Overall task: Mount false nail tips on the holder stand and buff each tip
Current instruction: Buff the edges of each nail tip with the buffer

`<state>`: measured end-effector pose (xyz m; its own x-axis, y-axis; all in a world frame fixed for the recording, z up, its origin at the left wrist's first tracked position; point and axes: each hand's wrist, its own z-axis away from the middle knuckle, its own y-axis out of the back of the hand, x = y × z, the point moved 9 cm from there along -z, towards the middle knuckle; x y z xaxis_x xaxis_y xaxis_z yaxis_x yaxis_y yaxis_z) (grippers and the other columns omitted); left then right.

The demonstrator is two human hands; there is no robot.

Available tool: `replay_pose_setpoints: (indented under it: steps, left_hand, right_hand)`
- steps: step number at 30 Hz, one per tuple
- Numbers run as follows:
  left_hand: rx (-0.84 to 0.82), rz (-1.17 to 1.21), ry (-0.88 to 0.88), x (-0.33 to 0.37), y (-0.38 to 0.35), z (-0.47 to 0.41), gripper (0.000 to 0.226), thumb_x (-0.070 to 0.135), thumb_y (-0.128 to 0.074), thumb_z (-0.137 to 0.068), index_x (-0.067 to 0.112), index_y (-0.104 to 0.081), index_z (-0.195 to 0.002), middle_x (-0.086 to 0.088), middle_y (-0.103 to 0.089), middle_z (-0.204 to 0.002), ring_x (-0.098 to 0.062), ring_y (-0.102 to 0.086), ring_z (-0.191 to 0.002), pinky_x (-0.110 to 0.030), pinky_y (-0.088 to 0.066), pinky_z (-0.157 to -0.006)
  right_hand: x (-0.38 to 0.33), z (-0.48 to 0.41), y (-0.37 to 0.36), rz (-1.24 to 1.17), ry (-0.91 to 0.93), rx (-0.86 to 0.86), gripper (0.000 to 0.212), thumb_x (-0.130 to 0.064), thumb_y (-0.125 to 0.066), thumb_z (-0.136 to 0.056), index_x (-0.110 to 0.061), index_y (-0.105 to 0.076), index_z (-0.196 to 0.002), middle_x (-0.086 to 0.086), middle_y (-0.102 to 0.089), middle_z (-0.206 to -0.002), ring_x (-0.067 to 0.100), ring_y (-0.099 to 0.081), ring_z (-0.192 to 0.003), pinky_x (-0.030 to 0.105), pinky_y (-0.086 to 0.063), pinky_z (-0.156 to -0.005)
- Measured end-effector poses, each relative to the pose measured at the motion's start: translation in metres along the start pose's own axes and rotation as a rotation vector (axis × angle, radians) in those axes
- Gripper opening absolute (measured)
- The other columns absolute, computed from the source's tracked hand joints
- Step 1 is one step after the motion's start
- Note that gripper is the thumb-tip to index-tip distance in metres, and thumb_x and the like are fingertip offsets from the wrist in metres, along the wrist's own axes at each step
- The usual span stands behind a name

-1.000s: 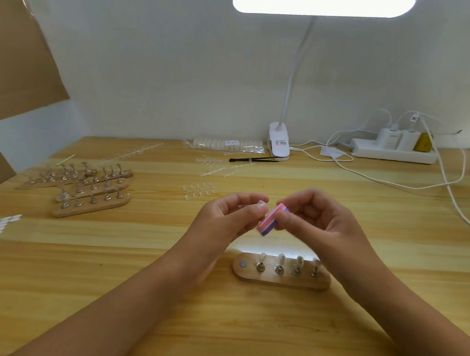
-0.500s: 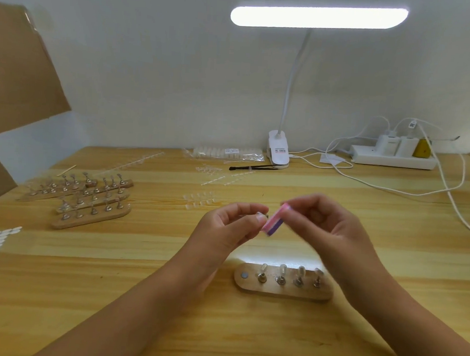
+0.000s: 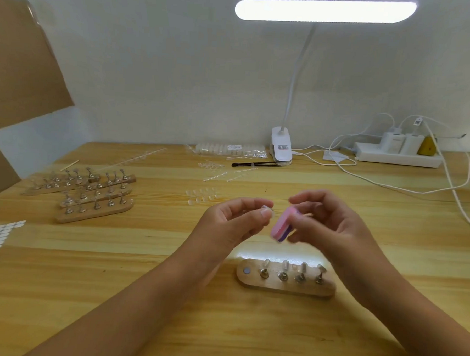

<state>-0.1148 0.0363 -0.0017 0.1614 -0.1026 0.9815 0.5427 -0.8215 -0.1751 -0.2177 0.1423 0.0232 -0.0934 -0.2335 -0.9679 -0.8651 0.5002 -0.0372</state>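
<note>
- The left hand (image 3: 231,224) pinched a small clear false nail tip (image 3: 267,211) between thumb and forefinger, raised above the light wooden surface (image 3: 142,254).
- The right hand (image 3: 332,226) gripped a pink-and-purple buffer block (image 3: 281,226), tilted, just beside the tip; contact could not be confirmed.
- The oblong wooden holder stand (image 3: 285,282) lay below both hands, four pegs occupied, its leftmost position vacant.
- More wooden stands (image 3: 91,194) sat well apart at far left.
</note>
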Motion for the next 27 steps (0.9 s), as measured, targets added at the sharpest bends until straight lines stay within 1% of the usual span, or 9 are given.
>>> replay_pose_setpoints:
  steps: [2,6,8,11,14,16,20,24,27]
  left_hand:
    - [-0.025,0.003,0.003,0.0,-0.004,0.001,0.021,0.031,-0.076,-0.077,0.025,-0.079,-0.097,-0.002,-0.076,-0.101,-0.012,-0.07,-0.098,-0.02,-0.052,-0.088]
    - [0.006,-0.02,-0.001,0.001,0.0,0.001,0.033,0.043,-0.078,-0.066,0.03,-0.079,-0.097,0.006,-0.074,-0.095,-0.006,-0.068,-0.095,-0.016,-0.051,-0.087]
    - [0.006,-0.014,-0.004,0.0,0.0,0.0,0.033,0.043,-0.078,-0.067,0.03,-0.079,-0.097,0.005,-0.074,-0.094,-0.007,-0.068,-0.095,-0.018,-0.051,-0.088]
    - [-0.013,-0.013,0.001,-0.001,-0.003,0.001,0.024,0.033,-0.077,-0.076,0.026,-0.078,-0.099,-0.003,-0.076,-0.103,-0.015,-0.07,-0.101,-0.022,-0.052,-0.091]
    - [0.009,-0.018,-0.003,0.0,0.001,0.001,0.028,0.037,-0.078,-0.072,0.028,-0.078,-0.098,-0.002,-0.076,-0.103,-0.013,-0.07,-0.102,-0.02,-0.052,-0.092]
    - [0.013,-0.025,-0.009,0.0,0.002,0.001,0.03,0.04,-0.078,-0.069,0.029,-0.079,-0.097,0.0,-0.075,-0.102,-0.011,-0.069,-0.101,-0.02,-0.052,-0.092]
    - [0.017,-0.014,-0.005,-0.001,0.001,0.0,0.021,0.03,-0.074,-0.078,0.024,-0.078,-0.098,-0.006,-0.075,-0.106,-0.015,-0.069,-0.101,-0.022,-0.052,-0.094]
    - [0.027,-0.034,-0.001,-0.001,0.001,0.0,0.023,0.031,-0.074,-0.076,0.025,-0.078,-0.098,-0.007,-0.074,-0.109,-0.013,-0.067,-0.102,-0.023,-0.051,-0.097]
    - [0.023,-0.041,-0.007,-0.001,0.0,0.001,0.023,0.03,-0.073,-0.077,0.023,-0.077,-0.099,-0.011,-0.073,-0.112,-0.02,-0.068,-0.106,-0.029,-0.051,-0.1]
  right_hand:
    - [0.0,0.001,-0.01,0.017,0.005,-0.056,0.042,-0.031,-0.073,-0.069,-0.013,-0.064,-0.106,0.005,-0.072,-0.09,0.021,-0.072,-0.082,0.022,-0.056,-0.07]
    - [-0.006,-0.001,0.011,-0.05,0.042,0.1,0.037,-0.031,-0.069,-0.071,-0.013,-0.067,-0.104,0.008,-0.071,-0.092,0.02,-0.072,-0.085,0.023,-0.057,-0.075]
    - [-0.004,-0.001,0.007,-0.022,0.017,0.033,0.032,-0.027,-0.067,-0.074,-0.013,-0.068,-0.103,0.008,-0.071,-0.092,0.02,-0.072,-0.085,0.023,-0.056,-0.074]
    - [-0.001,0.002,-0.01,0.032,0.003,-0.095,0.031,-0.023,-0.067,-0.078,-0.014,-0.068,-0.107,0.008,-0.072,-0.093,0.018,-0.072,-0.086,0.021,-0.056,-0.072]
    - [-0.005,0.0,-0.006,-0.008,0.042,-0.042,0.035,-0.021,-0.066,-0.078,-0.017,-0.068,-0.113,0.008,-0.072,-0.097,0.017,-0.072,-0.087,0.021,-0.055,-0.074]
    - [-0.005,0.0,-0.002,-0.023,0.039,-0.017,0.035,-0.021,-0.065,-0.077,-0.016,-0.068,-0.112,0.007,-0.073,-0.097,0.015,-0.072,-0.086,0.02,-0.055,-0.074]
    - [-0.001,0.001,-0.006,-0.019,0.017,-0.057,0.033,-0.018,-0.066,-0.077,-0.012,-0.067,-0.109,0.007,-0.074,-0.097,0.016,-0.072,-0.088,0.019,-0.055,-0.074]
    - [-0.003,-0.001,0.003,-0.06,0.034,0.029,0.034,-0.018,-0.069,-0.074,-0.008,-0.065,-0.105,0.007,-0.075,-0.097,0.016,-0.072,-0.086,0.019,-0.055,-0.073]
    - [0.0,0.001,-0.005,-0.03,0.003,-0.051,0.029,-0.018,-0.069,-0.075,-0.006,-0.066,-0.101,0.006,-0.075,-0.092,0.016,-0.073,-0.084,0.019,-0.055,-0.072]
